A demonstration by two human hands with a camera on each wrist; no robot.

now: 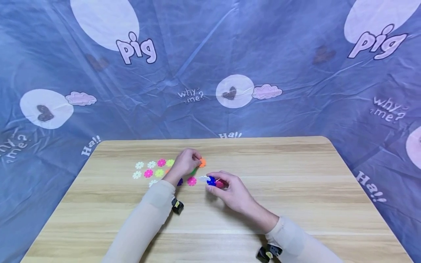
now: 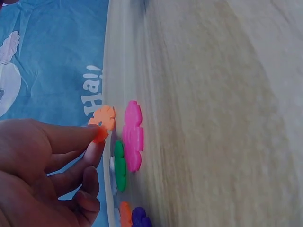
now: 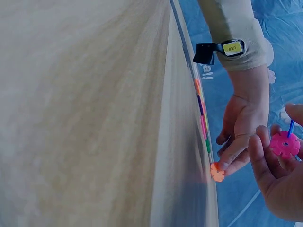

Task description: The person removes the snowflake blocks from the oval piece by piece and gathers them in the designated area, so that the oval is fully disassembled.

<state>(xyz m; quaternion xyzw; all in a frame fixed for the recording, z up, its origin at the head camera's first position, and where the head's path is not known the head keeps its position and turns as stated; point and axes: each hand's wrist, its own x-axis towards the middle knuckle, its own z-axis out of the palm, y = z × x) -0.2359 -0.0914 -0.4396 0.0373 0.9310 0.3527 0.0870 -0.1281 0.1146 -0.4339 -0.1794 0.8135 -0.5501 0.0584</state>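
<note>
Between thumb and finger, my left hand [image 1: 185, 163] pinches an orange notched flower-shaped disc [image 2: 105, 117], held up on edge over the table in the left wrist view. My right hand [image 1: 236, 191] grips a small cluster of joined discs nearer the front: a blue disc [image 1: 211, 180], a whitish disc [image 1: 203, 178] pointing left and a pink disc [image 3: 285, 145] by the palm. Closest to the left hand lie a green disc [image 2: 120, 165] and a loose pink disc [image 1: 192, 181]. The left hand and forearm hide part of the disc group in the head view.
Left of the left hand, several discs lie flat in rough rows, among them a white disc [image 1: 139, 165], a pink one [image 1: 148, 173] and a yellow one [image 1: 159, 173]. The wooden table [image 1: 279, 164] ends at a blue printed cloth [image 1: 210, 54] behind it.
</note>
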